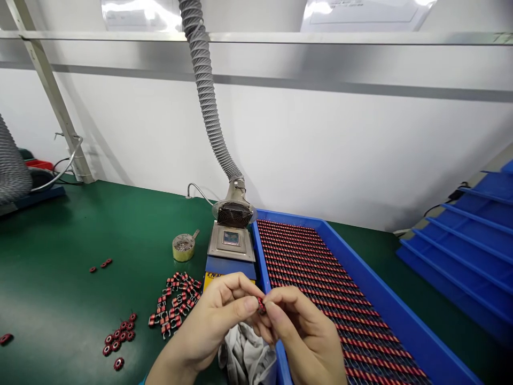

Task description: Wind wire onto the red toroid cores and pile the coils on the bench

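Note:
My left hand (212, 321) and my right hand (304, 334) meet low in the middle of the view. Their fingertips pinch a small red wire-wound toroidal coil (261, 305), which is partly hidden by my fingers. A crumpled grey cloth (244, 355) lies under my wrists. To the left of my left hand lies a loose heap of red coils with bent metal leads (174, 302). The long blue tray (352, 283) packed with rows of red coils sits just beyond my right hand, its near end hidden.
A solder pot on a blue base (231, 240) stands behind my hands, under a grey ribbed fume hose (206, 80). A small round tin (183, 247) and scattered dark red rings (118, 337) lie on the green bench mat (72, 246). Stacked blue trays (465, 240) stand at right.

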Demonstrator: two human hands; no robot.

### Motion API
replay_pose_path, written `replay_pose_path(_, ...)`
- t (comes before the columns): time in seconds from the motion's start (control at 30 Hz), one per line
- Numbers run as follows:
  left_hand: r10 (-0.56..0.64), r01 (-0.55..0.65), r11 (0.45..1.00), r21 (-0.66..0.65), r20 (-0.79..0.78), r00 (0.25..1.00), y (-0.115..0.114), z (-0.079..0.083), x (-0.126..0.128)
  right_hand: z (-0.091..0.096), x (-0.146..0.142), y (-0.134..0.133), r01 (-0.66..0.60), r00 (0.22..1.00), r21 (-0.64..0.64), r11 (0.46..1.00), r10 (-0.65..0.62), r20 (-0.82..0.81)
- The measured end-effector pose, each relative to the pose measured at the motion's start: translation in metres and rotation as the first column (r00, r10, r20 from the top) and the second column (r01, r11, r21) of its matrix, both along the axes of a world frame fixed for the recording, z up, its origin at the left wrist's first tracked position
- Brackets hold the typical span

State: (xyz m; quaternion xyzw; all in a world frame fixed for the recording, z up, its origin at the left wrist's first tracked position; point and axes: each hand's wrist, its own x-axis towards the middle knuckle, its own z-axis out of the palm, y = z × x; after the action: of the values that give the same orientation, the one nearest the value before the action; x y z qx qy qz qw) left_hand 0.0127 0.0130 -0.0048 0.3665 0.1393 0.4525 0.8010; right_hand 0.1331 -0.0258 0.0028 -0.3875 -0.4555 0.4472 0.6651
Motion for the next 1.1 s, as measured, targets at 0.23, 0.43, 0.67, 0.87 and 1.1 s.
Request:
replay_pose_path(0.23, 0.013, -0.013, 1.000, 0.004, -0.045, 0.999, 0.000, 0.002, 0.001, -0.002, 0.000, 0.001, -0.030, 1.000, -0.009, 1.000, 0.030, 0.009)
replay_pose_path(0.43, 0.009, -0.009, 1.000, 0.019, -0.022, 1.000, 0.001, -0.003, 0.000, -0.002, -0.001, 0.002, -0.019, 1.000, -0.024, 1.000, 0.018, -0.018)
replay_pose_path(0.67, 0.007, -0.007, 1.000, 0.003, -0.007, 1.000, 0.000, 0.000, -0.002, -0.003, -0.004, 0.003, 0.001, 0.998, -0.017, 1.000, -0.002, -0.064)
replay_pose_path(0.87, 0.046, -0.046, 0.999, -0.026, -0.012, 0.999, 0.000, 0.005, -0.003, -0.005, 0.002, 0.005, 0.106, 0.991, 0.158, 0.982, -0.118, 0.068)
replay_pose_path(1.1, 0.055, -0.058, 0.996, 0.073, 0.048, 0.997, 0.001, 0.001, -0.003, -0.007, 0.022, 0.007, -0.066, 0.924, 0.046, 0.997, 0.044, 0.380)
